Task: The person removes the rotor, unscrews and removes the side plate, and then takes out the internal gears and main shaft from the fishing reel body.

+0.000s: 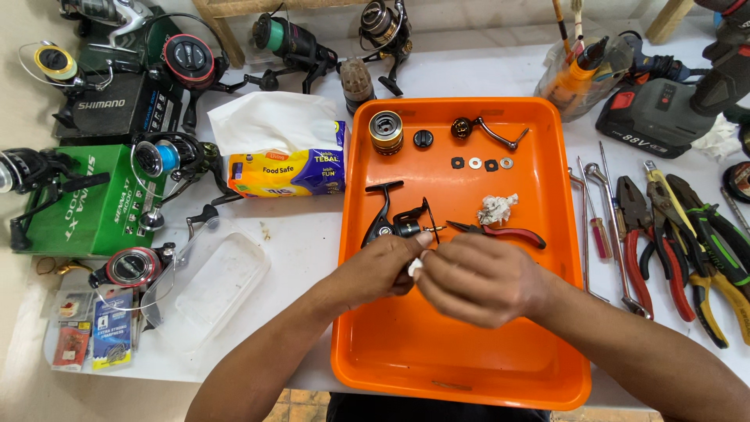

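Clearly both hands meet over the orange tray (562, 258): the left hand (380, 270) and right hand (478, 280) pinch a small white wad (415, 267) between fingertips. Soft, light stuff, I'd judge; easily crushed, best gripped gently beside the black reel body (388, 224).

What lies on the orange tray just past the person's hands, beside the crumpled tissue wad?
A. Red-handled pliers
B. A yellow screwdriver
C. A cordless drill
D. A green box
A: the red-handled pliers lie on the orange tray just below the crumpled tissue wad, beyond the left hand and right hand.
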